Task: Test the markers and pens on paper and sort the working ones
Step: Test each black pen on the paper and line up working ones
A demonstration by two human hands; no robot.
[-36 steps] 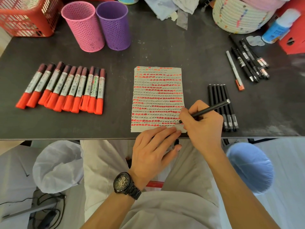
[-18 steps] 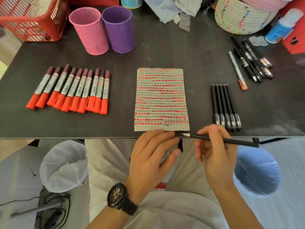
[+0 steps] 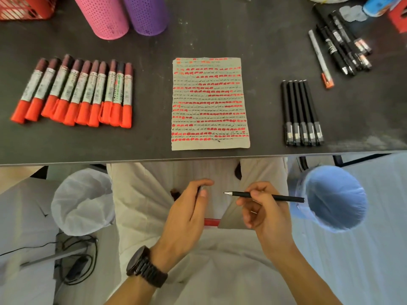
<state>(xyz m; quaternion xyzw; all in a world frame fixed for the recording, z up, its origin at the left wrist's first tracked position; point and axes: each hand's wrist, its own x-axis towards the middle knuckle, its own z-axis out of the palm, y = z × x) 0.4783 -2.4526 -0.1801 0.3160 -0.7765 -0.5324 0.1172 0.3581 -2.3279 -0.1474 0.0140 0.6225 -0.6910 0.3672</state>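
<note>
A black pen lay level in the right hand, pinched between thumb and fingers, uncapped tip pointing left, below the tabletop edge over the lap. The left hand was curled around something small and dark, too hidden to name. The paper, covered in red and black marks, sat between red markers and five black pens
</note>
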